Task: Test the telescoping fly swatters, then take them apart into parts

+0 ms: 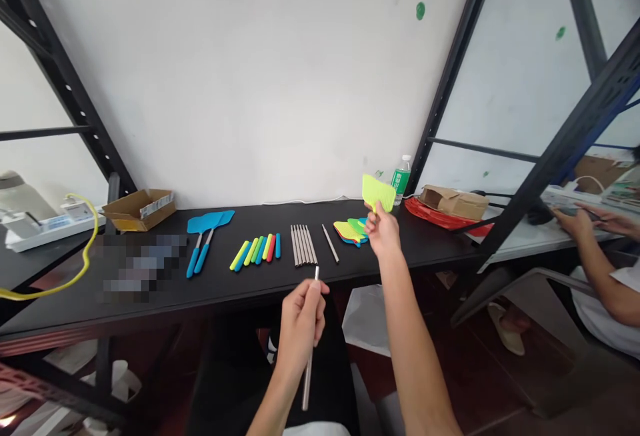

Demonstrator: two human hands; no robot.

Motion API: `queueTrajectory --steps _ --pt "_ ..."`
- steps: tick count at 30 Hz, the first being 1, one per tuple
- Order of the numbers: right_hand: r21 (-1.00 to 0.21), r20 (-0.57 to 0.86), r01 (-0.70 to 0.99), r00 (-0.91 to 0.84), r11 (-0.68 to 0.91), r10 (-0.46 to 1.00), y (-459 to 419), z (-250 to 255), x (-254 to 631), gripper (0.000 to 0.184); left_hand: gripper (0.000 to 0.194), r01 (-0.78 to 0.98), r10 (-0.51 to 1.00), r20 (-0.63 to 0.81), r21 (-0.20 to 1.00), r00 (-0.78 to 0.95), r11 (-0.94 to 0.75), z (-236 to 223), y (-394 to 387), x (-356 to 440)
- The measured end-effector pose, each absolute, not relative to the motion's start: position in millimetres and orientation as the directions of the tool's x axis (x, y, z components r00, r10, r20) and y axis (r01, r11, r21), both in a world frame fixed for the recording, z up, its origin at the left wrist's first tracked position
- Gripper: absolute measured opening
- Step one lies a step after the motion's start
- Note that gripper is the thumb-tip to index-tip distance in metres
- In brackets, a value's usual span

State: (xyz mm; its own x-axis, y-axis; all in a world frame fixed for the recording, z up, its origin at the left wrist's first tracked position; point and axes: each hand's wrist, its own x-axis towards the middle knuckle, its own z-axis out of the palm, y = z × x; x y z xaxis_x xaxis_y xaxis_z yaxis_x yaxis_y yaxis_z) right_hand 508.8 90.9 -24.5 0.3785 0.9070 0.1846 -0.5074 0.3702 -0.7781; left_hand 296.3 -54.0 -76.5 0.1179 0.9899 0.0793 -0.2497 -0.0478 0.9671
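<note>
My left hand [301, 326] is low in the middle of the view, shut around a thin metal rod [308, 373] held upright. Higher and to the right, my right hand [383, 229] pinches a lime green plastic fly swatter head [379, 192] above the black table [215, 299]. Just below that hand lies a pile of yellow, green and blue swatter heads [350, 231]. Left of the pile are a lone metal rod [330, 243], a row of several metal rods [303, 245], several colored handle sleeves [255, 251] and two blue swatters [210, 236].
A cardboard box [139, 210] and a yellow cable [85, 256] lie at the left, beside a pixelated patch [143, 268]. A water bottle [401, 179] and red-and-brown packaging [450, 206] stand at the back right. Black shelf uprights frame the table. A co-worker's hands [575, 223] work at the right.
</note>
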Motion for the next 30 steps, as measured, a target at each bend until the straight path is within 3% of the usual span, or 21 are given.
queueTrajectory --steps 3,6,9,11,14,16,18,20,21,22,25,30 --pt "-0.923 0.254 -0.153 0.449 0.354 0.857 104.7 -10.9 517.9 0.045 0.046 -0.284 0.995 0.083 0.957 0.063 -0.062 -68.1 -51.7 291.3" --pt "-0.959 0.202 0.273 0.463 0.078 0.863 111.8 -7.5 529.9 0.046 0.053 -0.296 0.997 0.064 0.954 0.040 -0.049 -65.0 -55.2 287.8" --pt "-0.749 0.108 0.616 0.475 -0.243 0.873 110.6 -9.8 542.0 0.044 0.046 -0.300 0.998 0.064 0.952 0.029 -0.052 -67.5 -57.8 283.8" --pt "-0.559 0.090 0.743 0.497 -0.369 0.863 105.7 -8.4 546.0 0.045 0.039 -0.304 0.996 0.087 0.949 0.013 -0.079 -68.7 -56.7 281.5" --pt "-0.425 0.125 0.841 0.421 -0.335 0.898 89.4 -2.5 535.5 0.046 0.030 -0.309 0.992 0.120 0.943 -0.028 -0.122 -66.6 -49.9 280.1" --pt "-0.517 0.115 0.852 0.157 -0.075 0.981 69.6 -2.0 513.3 0.049 0.027 -0.320 0.988 0.140 0.935 -0.066 -0.154 -62.5 -41.3 279.4" --pt "-0.675 0.048 0.697 -0.283 0.240 0.958 42.8 -9.0 480.9 0.055 0.026 -0.346 0.978 0.162 0.917 -0.130 -0.198 -57.2 -30.6 277.4" --pt "-0.794 -0.118 0.508 -0.668 0.334 0.735 13.1 -24.0 444.8 0.055 0.027 -0.360 0.959 0.185 0.898 -0.214 -0.253 -52.4 -20.9 273.4" --pt "-0.835 -0.126 0.426 -0.764 0.348 0.633 -1.1 -33.6 427.9 0.051 0.028 -0.357 0.948 0.194 0.892 -0.252 -0.277 -50.6 -17.4 270.7" --pt "-0.872 -0.096 0.353 -0.803 0.339 0.588 -13.9 -43.9 412.8 0.047 0.030 -0.348 0.939 0.200 0.891 -0.280 -0.293 -49.6 -15.2 267.5" --pt "-0.931 0.044 0.225 -0.713 0.287 0.700 -40.7 -73.5 383.4 0.040 0.033 -0.308 0.928 0.204 0.902 -0.313 -0.302 -50.8 -15.0 256.4" --pt "-0.922 0.164 0.188 -0.601 0.337 0.782 -57.3 -102.3 375.3 0.046 0.036 -0.268 0.927 0.209 0.916 -0.311 -0.297 -59.6 -21.7 239.1"
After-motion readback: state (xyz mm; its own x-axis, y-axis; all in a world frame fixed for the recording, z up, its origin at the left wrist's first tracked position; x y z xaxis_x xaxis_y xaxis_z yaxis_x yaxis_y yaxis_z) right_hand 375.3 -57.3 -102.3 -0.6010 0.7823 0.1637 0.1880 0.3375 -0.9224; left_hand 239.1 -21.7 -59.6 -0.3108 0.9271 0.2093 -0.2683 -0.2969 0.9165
